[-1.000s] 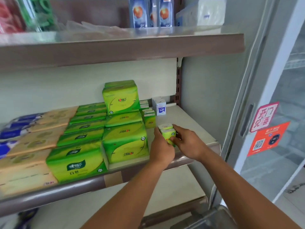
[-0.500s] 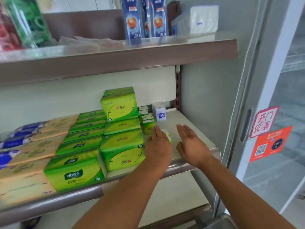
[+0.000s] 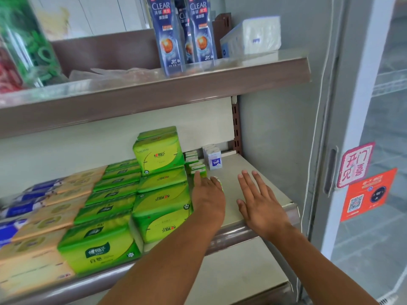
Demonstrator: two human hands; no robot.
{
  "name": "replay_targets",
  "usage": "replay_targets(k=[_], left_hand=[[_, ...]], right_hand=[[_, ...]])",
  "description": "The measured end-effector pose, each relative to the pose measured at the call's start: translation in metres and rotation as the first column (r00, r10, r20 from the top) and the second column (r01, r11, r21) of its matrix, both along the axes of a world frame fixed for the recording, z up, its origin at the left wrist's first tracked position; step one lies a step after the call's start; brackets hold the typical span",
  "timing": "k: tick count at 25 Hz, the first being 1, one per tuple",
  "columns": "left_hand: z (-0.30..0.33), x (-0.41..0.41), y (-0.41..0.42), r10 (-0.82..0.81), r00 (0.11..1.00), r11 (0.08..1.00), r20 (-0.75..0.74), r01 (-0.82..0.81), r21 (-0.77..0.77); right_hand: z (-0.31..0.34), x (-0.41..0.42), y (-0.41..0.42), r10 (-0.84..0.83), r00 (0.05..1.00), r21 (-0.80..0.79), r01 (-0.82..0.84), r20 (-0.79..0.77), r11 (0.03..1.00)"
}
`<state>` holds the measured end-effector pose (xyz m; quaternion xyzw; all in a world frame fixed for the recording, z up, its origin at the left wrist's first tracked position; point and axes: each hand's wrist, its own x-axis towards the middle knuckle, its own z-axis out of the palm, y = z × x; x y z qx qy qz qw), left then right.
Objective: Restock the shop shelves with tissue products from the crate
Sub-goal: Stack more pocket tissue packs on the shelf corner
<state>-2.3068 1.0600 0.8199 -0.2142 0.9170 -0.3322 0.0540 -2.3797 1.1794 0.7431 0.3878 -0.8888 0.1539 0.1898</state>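
A small green tissue pack (image 3: 219, 182) stands on the middle shelf (image 3: 259, 170), mostly hidden under my left hand (image 3: 208, 195), whose fingers curl over its top. Just behind it runs a row of small green packs (image 3: 196, 165), with white-and-blue pocket tissue packs (image 3: 214, 159) beside them. My right hand (image 3: 261, 203) lies flat on the bare shelf to the right, fingers straight, holding nothing. Large green tissue packs (image 3: 161, 194) are stacked directly left of my left hand. The crate is out of view.
More green and beige tissue packs (image 3: 66, 216) fill the shelf's left part. The upper shelf (image 3: 198, 84) holds shampoo bottles (image 3: 167, 34) and a white tissue pack (image 3: 253, 36). A glass fridge door (image 3: 374, 150) with red stickers stands at the right. A lower shelf (image 3: 242, 271) shows below.
One second ago both hands held the small green pack above the shelf. It was then set down behind the row; my right hand let go and flattened on the shelf.
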Motion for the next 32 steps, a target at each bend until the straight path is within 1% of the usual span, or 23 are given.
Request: replay_targets(k=[2, 5, 9, 11, 16, 22, 32], left_hand=[[0.002, -0.004, -0.003, 0.016, 0.999, 0.998, 0.036, -0.013, -0.066], [0.003, -0.01, -0.006, 0.05, 0.996, 0.995, 0.075, -0.043, -0.091], [0.003, -0.016, -0.015, 0.103, 0.992, 0.992, 0.073, -0.098, -0.075], [0.003, -0.017, -0.019, 0.126, 0.99, 0.991, 0.07, -0.122, -0.062], [0.001, -0.026, -0.025, 0.17, 0.981, 0.983, 0.095, -0.162, -0.087], [0.0, -0.032, -0.034, 0.182, 0.979, 0.982, 0.093, -0.175, -0.077], [0.001, -0.036, -0.037, 0.195, 0.978, 0.981, 0.071, -0.194, -0.026]], right_hand=[[0.0, 0.0, 0.0, -0.005, 1.0, 0.0, 0.005, 0.005, 1.0], [-0.001, 0.0, 0.0, 0.007, 1.0, -0.016, -0.006, 0.013, 1.0], [-0.004, -0.002, -0.001, 0.024, 0.999, -0.009, -0.023, 0.025, 1.0], [-0.005, -0.003, -0.002, 0.038, 0.999, -0.032, -0.038, 0.016, 0.999], [-0.003, -0.003, 0.0, 0.07, 0.997, -0.017, -0.069, 0.046, 0.997], [-0.003, -0.003, -0.002, 0.061, 0.997, -0.014, -0.06, 0.055, 0.998], [0.006, 0.003, 0.0, 0.03, 0.993, 0.024, -0.033, 0.113, 0.999]])
